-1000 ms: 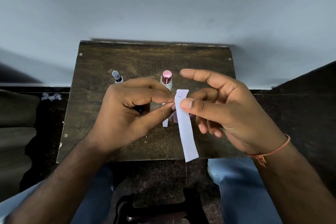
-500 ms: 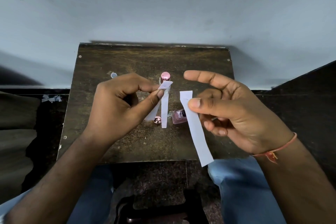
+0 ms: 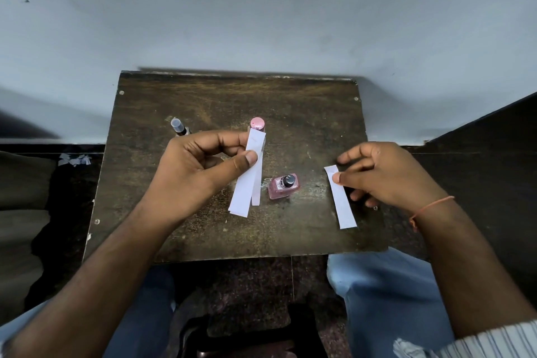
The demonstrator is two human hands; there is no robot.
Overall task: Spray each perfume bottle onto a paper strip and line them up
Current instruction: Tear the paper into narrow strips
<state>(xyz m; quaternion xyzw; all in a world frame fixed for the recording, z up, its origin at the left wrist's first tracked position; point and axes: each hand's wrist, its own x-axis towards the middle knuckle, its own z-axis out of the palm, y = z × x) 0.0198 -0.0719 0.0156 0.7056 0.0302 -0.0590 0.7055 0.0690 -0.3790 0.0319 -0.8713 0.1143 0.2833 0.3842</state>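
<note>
My left hand point(image 3: 200, 166) pinches two white paper strips point(image 3: 247, 186) between thumb and fingers above the middle of the dark wooden board point(image 3: 203, 235). My right hand point(image 3: 386, 174) pinches the top of a single white strip point(image 3: 341, 200) at the board's right side; whether its lower end touches the board is unclear. A pink square perfume bottle point(image 3: 283, 186) with a dark nozzle stands between the hands. Behind the left-hand strips rises a bottle with a pink cap point(image 3: 257, 123). A small bottle with a clear grey cap point(image 3: 178, 126) stands at the back left.
The board sits over my knees in blue jeans point(image 3: 377, 285), against a pale wall point(image 3: 261, 9). Scraps of paper point(image 3: 74, 159) lie on the dark ledge to the left. A dark object point(image 3: 247, 334) lies on the floor between my legs.
My right hand has carried its strip away to the right and lower, toward the board's right edge. My left hand keeps its two strips near the centre; the pink square bottle is fully exposed.
</note>
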